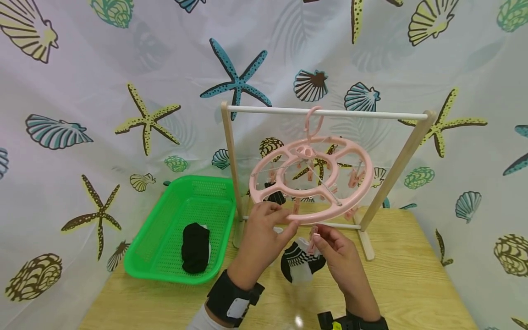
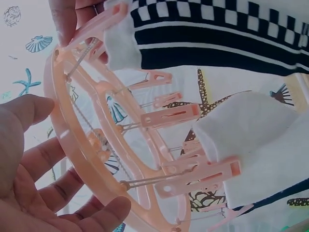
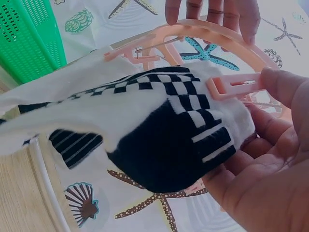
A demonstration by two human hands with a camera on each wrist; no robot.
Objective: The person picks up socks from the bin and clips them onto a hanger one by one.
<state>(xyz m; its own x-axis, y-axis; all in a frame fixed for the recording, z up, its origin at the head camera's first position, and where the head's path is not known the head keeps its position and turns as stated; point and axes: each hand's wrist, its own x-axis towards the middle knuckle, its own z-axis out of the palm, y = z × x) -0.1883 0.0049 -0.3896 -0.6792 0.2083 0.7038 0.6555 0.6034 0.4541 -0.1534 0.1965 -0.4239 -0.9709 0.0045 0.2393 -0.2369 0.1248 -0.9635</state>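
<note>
A round pink drying hanger (image 1: 359, 195) hangs by its hook from a white rod, with pink clothespins strung below its rings. My left hand (image 1: 261, 236) grips the near left of its outer rim, thumb and fingers on either side. At the front of the rim, my right hand (image 1: 341, 256) pinches a pink clothespin (image 3: 239, 86) between thumb and fingers. That clothespin sits over the white cuff of a black-and-white checkered sock (image 3: 159, 140), which dangles below. Beside it, a white sock (image 2: 256, 128) hangs at other clothespins (image 2: 200, 176).
The hanger's stand has wooden legs (image 1: 396, 169) and a white top rod (image 1: 371, 113). Left of it, a green basket (image 1: 154, 238) on the wooden table (image 1: 412, 275) holds a black sock (image 1: 195, 247) with something white beneath. A shell-patterned curtain (image 1: 173, 59) surrounds the table.
</note>
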